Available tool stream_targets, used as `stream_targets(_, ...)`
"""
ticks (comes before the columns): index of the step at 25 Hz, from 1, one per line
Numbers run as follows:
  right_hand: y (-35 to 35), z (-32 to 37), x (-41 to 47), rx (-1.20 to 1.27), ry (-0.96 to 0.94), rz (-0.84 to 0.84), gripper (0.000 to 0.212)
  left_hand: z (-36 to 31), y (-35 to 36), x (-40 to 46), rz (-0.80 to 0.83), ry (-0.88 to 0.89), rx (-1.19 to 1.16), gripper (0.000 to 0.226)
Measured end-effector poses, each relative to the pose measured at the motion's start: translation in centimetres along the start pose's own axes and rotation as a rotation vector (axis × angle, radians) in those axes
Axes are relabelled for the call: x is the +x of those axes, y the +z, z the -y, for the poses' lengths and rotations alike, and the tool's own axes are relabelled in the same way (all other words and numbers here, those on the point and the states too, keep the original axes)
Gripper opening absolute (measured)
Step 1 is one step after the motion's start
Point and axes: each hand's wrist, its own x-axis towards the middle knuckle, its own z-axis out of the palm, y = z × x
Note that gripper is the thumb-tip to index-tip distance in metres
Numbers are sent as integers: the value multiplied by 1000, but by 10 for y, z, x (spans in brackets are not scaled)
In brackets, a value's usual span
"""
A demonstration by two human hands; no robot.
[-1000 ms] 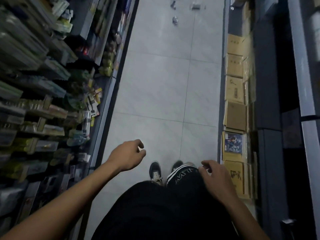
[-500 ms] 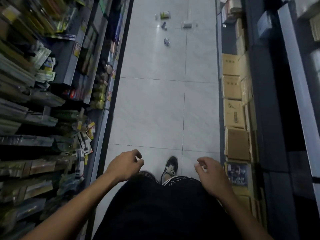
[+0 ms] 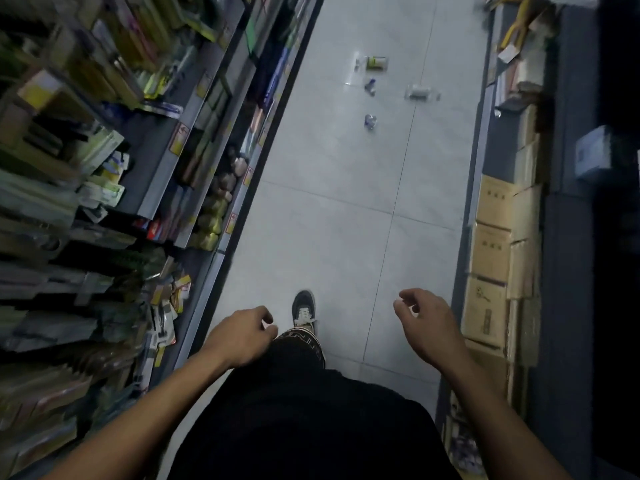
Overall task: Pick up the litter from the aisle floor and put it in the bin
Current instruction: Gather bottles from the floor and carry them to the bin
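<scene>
Walking up the aisle, left hand [image 3: 242,336] and right hand [image 3: 427,323] both loosely curled, holding nothing. Lying well ahead of both hands, scattered on the tiled floor [image 3: 346,237]: a green-labelled wrapper [image 3: 375,62], a clear packet [image 3: 420,91], two small crumpled scraps [image 3: 370,121]. Probably light, crinkly, slippery; pinching an edge likely gripping best. No bin showing.
</scene>
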Motion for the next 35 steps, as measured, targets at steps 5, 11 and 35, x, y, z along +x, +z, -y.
stream_targets(5, -17, 15, 51, 12, 89, -13, 38, -70, -90, 84, -44, 149, 57, 38)
stream_targets(11, -53, 7, 117, 72, 220, -35, 31, -177, -170, 186, -2, 241, 155, 38)
stream_targets(35, -327, 50, 612, 5, 27, 46, 37, -453, -374, 481, -34, 96, 122, 40)
